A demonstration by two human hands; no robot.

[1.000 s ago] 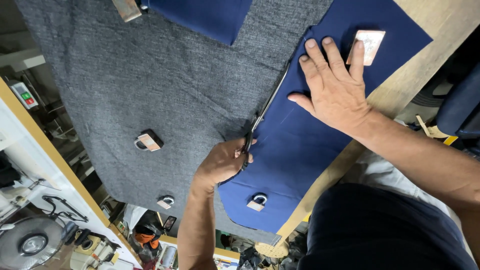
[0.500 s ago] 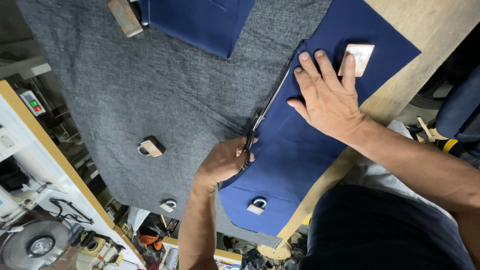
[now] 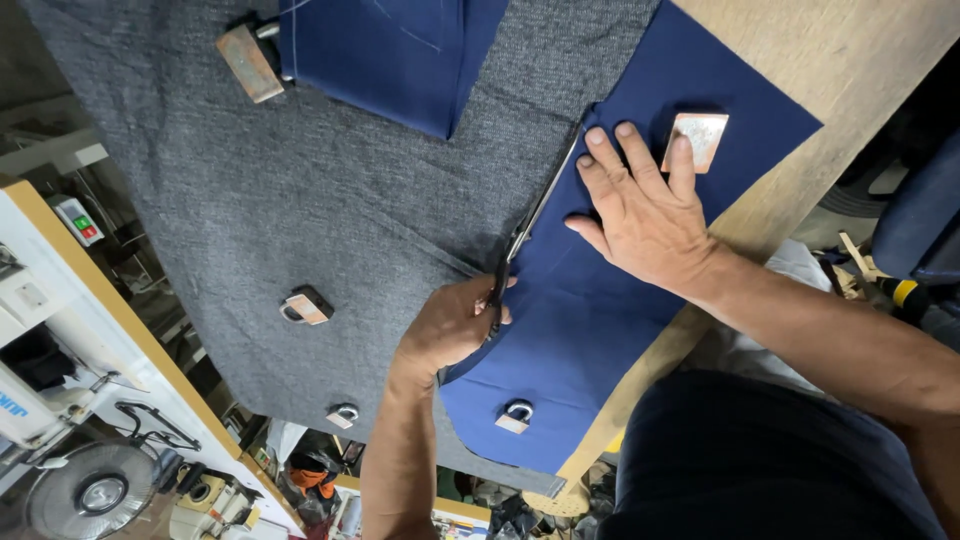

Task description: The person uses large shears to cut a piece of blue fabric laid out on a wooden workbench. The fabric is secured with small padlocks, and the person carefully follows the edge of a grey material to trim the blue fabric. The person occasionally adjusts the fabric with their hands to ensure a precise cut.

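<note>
You are gripping the scissors (image 3: 530, 225) in your curled left hand (image 3: 455, 325) at mid-desk (image 3: 800, 40), along the left edge of the navy cloth (image 3: 580, 340) — soft, limp, likely to slide — while your right hand (image 3: 640, 210), fingers spread flat, is pinning it beside the blades, the best hold.

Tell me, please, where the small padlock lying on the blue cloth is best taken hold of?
Pinch the padlock by its brass body, across its two side edges, coming straight down from above: it lies flat on the blue cloth, with the thin shackle arching toward the left hand holding scissors.
</note>
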